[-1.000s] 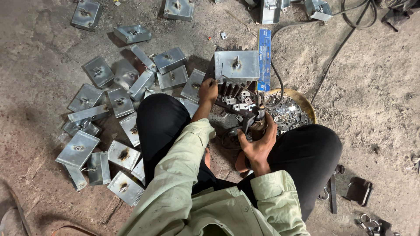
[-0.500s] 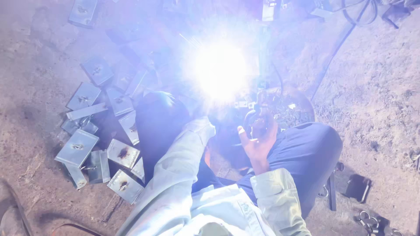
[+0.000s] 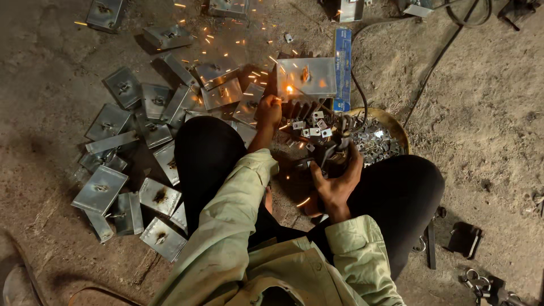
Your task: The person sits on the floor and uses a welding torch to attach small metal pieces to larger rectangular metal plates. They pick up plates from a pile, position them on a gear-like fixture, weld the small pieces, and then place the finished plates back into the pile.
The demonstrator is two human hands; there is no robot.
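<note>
Head view, looking down on a person sitting on the dirt floor [image 3: 487, 113]: the left hand [image 3: 270, 109] pinches the edge of a square grey steel plate [image 3: 306, 77], steadying it upright on the ground ahead while sparks fly. The right hand [image 3: 335, 182] is closed around a dark welding holder [image 3: 334, 146], its rod angled at the glowing spot. Matching flat plates [image 3: 130, 164] (dull, scorched at centre) lie scattered to the left.

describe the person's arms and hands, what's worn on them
Both arms wear long, loose, pale green shirt sleeves, creased at the elbows, ending at the wrists. The left hand and right hand are bare: no gloves, and no rings or watch that I can make out.
</note>
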